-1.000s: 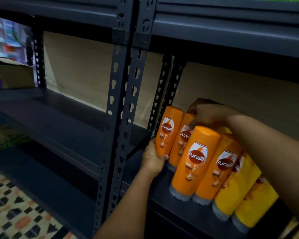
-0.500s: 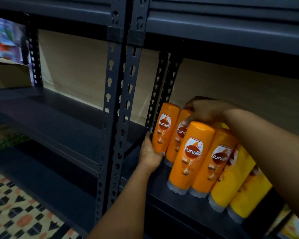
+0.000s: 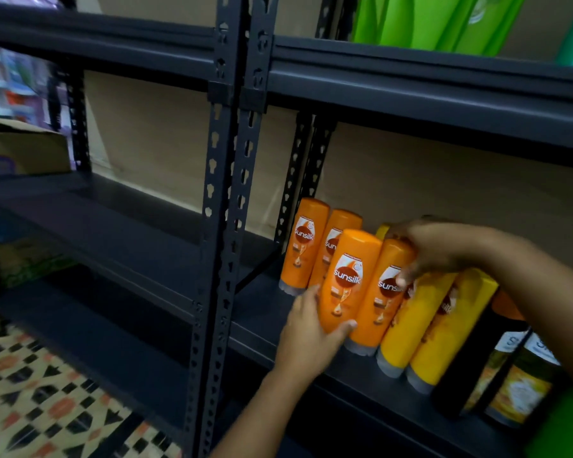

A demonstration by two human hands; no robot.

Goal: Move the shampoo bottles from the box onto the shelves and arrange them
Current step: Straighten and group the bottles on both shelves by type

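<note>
Shampoo bottles, orange, four in view — standing cap-down on the dark metal shelf [image 3: 361, 381], grey caps at the base, each with a white-edged label bearing a dark red disc and the word "sunsilk". Two stand at the back beside the perforated upright: rear-left orange bottle [image 3: 303, 246] and rear-right orange bottle [image 3: 336, 242], touching side by side. Two stand in front: front-left orange bottle [image 3: 348, 282] and front-right orange bottle [image 3: 382, 299], also touching. To their right, in the same row, two yellow bottles [image 3: 420, 322] with grey caps, then two dark bottles [image 3: 503, 365] with yellow label art; all lean together in the wide-angle view. Green bottles [image 3: 434, 21] stand on the shelf above. Left hand [image 3: 311, 338] — reaches up from below, palm against the lower left side of the front-left orange bottle, fingers curled round its lower part with the thumb across the front. Right hand [image 3: 444, 249] — comes in from the right, draped over the top of the front-right orange bottle, fingers curved down and pressing its shoulder, fingertips blurred. Patterned floor tiles [image 3: 47, 391] lie lower left.
</note>
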